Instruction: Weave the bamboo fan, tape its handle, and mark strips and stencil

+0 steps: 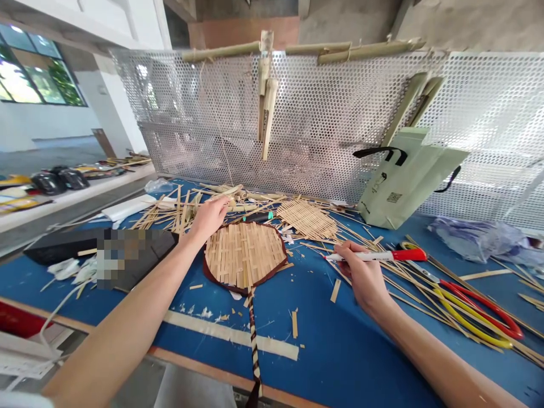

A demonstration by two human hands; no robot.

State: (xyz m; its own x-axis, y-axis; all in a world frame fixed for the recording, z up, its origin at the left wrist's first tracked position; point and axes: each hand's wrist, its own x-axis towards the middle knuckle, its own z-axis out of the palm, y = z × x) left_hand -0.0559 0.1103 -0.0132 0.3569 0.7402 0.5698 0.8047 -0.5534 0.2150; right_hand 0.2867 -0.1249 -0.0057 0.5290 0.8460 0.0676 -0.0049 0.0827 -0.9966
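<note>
My right hand [361, 275] grips a white marker pen [378, 256] with a red cap on its rear end. The pen's red tip points left, above the blue tabletop. A woven bamboo fan [245, 254] with a dark brown rim lies in the middle, its wrapped handle [254, 340] toward me. Beyond the fan's upper left edge, my left hand [212, 214] is at the bamboo offcuts [236, 194], fingers drawn together; what they hold, if anything, is hidden. A second woven piece [308, 218], unrimmed, rests behind the fan.
Large scissors [478, 311] with red and yellow handles lie at right among long bamboo strips [408, 294]. A pale green bag [403, 187] stands by the perforated metal screen [314, 124]. Crumpled plastic [480, 238] is far right. A dark case [55, 246] sits at left.
</note>
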